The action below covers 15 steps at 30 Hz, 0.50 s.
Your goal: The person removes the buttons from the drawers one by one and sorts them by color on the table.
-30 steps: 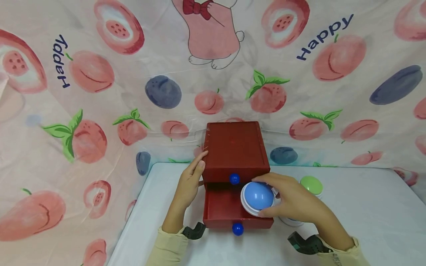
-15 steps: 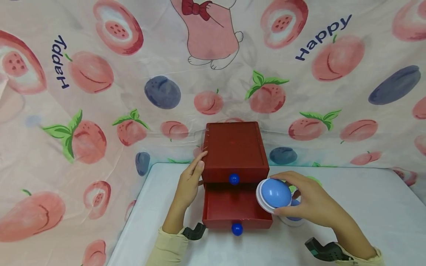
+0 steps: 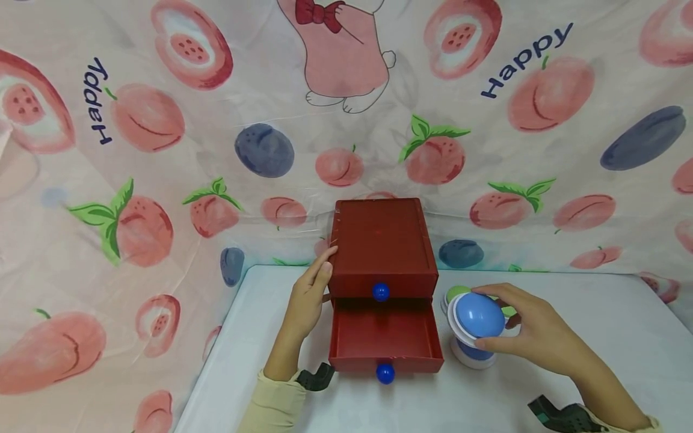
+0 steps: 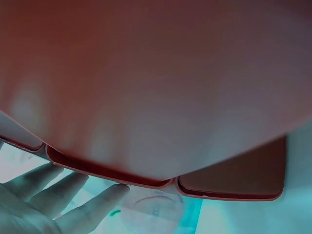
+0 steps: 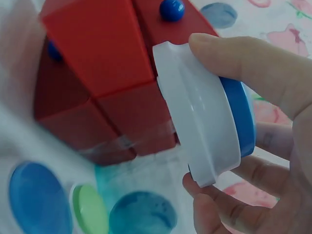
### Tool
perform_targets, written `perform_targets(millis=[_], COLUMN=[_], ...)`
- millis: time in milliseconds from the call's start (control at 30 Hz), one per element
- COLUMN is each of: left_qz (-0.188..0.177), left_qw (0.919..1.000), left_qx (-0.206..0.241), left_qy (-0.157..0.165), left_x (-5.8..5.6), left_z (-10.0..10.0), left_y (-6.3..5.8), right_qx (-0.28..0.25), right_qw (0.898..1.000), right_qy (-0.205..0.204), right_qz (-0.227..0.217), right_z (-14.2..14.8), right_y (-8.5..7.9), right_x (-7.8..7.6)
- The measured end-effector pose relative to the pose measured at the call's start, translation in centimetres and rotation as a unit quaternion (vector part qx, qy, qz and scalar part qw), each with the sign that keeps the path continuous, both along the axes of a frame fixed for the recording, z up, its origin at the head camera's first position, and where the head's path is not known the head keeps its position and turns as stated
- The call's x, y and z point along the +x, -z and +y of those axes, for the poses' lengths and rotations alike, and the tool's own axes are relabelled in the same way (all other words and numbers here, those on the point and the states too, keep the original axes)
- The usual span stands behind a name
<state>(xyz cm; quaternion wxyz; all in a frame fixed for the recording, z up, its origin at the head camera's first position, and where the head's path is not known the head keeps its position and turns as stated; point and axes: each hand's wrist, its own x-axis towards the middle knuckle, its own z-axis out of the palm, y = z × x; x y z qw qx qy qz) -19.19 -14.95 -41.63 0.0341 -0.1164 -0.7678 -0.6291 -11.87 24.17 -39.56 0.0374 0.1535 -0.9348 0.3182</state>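
Now the right hand [image 3: 533, 328] has swung out from over the open drawer [image 3: 385, 338] and carries the blue-topped tub [image 3: 480, 314] with it, so that the drawer's red floor shows uncovered between the hands. That seems to shift the work from the drawer to the counter [image 3: 260, 328] on the right hand's side. Thumb and fingers curl partway round the tub, pinching its rim; it is tilted in the wrist view and lines up, from above, with a second blue tub [image 3: 474, 356] beneath it. A green lid [image 3: 458, 291] peeps out just behind the right hand's load. Meanwhile the left hand [image 3: 308, 297] has stayed put, its fingers stretched flat against the near side of the red cabinet [image 3: 381, 237], gripping nothing.

The held tub is squat and round, with a smooth white stepped body and a glossy, domed blue top, probably hard plastic. Boxy and straight-edged, the cabinet has a satiny red finish and round, shiny blue knobs [image 3: 385, 373]. Beyond both hands hangs a creased, fruit-printed cloth [image 3: 373, 141].
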Motion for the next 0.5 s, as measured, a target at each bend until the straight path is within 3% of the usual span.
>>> perform_targets(millis=[300, 500], left_qz=[0.002, -0.004], left_qw=[1.0000, 1.0000], left_qx=[0.002, 0.004], left_qy=[0.001, 0.001], left_x=[0.0, 0.0], left_z=[0.0, 0.0], left_y=[0.0, 0.1], right_qx=[0.027, 0.046], right_qw=[0.999, 0.995], right_qy=[0.040, 0.064], right_qz=[-0.015, -0.057], right_z=[3.1, 5.5], right_y=[2.2, 4.2], right_x=[0.1, 0.2])
